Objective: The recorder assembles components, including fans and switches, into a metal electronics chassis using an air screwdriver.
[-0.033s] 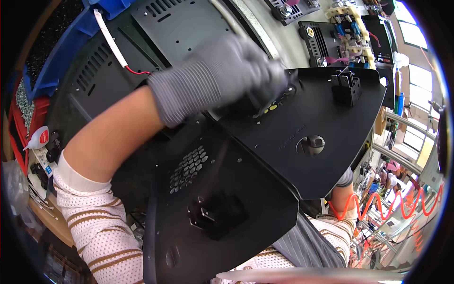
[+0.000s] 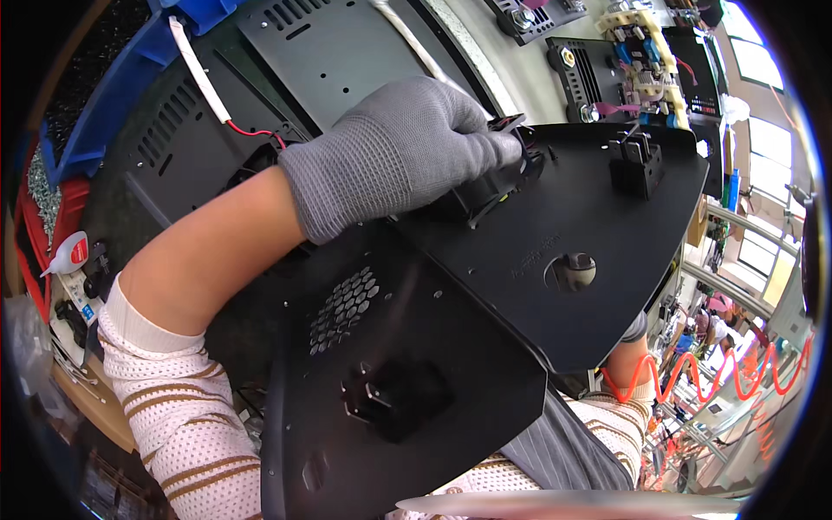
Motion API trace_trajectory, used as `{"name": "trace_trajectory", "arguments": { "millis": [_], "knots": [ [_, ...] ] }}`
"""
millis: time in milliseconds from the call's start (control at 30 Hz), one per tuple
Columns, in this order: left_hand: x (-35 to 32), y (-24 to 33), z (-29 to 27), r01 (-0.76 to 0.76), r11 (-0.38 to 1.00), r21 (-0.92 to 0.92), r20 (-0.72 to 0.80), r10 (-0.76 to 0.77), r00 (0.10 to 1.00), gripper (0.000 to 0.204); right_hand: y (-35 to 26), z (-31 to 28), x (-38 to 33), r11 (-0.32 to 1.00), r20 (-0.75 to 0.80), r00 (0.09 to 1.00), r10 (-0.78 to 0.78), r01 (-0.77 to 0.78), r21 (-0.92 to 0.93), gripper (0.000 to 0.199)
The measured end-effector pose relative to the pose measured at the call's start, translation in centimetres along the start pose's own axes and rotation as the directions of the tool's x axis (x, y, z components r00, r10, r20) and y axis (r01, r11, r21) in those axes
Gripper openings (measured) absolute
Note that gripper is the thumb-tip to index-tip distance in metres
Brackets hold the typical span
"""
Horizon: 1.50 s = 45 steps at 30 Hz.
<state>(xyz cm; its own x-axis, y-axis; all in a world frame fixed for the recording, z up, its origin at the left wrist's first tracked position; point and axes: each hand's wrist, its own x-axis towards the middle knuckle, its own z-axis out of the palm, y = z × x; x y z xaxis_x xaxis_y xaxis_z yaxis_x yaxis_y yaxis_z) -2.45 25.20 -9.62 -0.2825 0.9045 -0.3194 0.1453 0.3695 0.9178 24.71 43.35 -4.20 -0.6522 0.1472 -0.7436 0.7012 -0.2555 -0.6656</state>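
My left hand [image 2: 412,143], in a grey knit glove, is closed with thumb and fingers pinching a black square-edged part [image 2: 490,192]. This part rests against the far-left area of a black metal panel [image 2: 520,269], over its vent holes. Most of my right hand is behind that panel; just its grey glove cuff [image 2: 637,328] shows at the right edge, the fingers hidden. Something rounded and greyish fills part of the panel's round hole. A black socket block [image 2: 637,169] stands on the panel's far right. Nearer me lies a second black panel [image 2: 416,338] with honeycomb holes.
Flat slotted black plates [image 2: 303,61] lie at the back left, with a white-sleeved cable [image 2: 199,69] ending in red wire. Blue bin [image 2: 113,121] and a small white bottle [image 2: 69,253] sit at the left. Circuit assemblies [image 2: 646,74] stand back right; an orange coiled hose [image 2: 711,381] hangs right.
My left hand, blurred before, is now sharp and slightly right and lower. The black part now covers more of the vent holes. The far panel's near tip has dropped a little.
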Motion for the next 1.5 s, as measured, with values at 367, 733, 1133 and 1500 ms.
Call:
{"name": "trace_trajectory", "arguments": {
  "millis": [367,733,1133,1500],
  "knots": [
    [-0.7,0.7,-0.9,0.014,0.973,-0.232,-0.017,-0.018,1.000,0.034,-0.6,0.3,0.3,0.999,0.077,0.997,0.031,-0.034,0.041,0.082],
    [-0.6,1.3,-1.6,0.011,0.975,-0.220,-0.145,-0.044,0.988,0.036,1.0,-0.7,1.0,0.982,0.072,0.989,-0.132,0.140,-0.127,0.091],
    [-0.6,1.3,-0.7,0.058,0.995,-0.085,-0.030,-0.061,0.998,0.029,-0.4,0.1,0.0,0.997,0.016,1.000,0.017,-0.016,-0.078,0.095],
    [-0.6,1.4,-0.6,0.021,1.000,-0.013,0.038,-0.021,0.999,0.032,-2.1,0.4,0.3,0.961,-0.010,0.999,0.040,-0.041,-0.273,0.084]
  ]
}}
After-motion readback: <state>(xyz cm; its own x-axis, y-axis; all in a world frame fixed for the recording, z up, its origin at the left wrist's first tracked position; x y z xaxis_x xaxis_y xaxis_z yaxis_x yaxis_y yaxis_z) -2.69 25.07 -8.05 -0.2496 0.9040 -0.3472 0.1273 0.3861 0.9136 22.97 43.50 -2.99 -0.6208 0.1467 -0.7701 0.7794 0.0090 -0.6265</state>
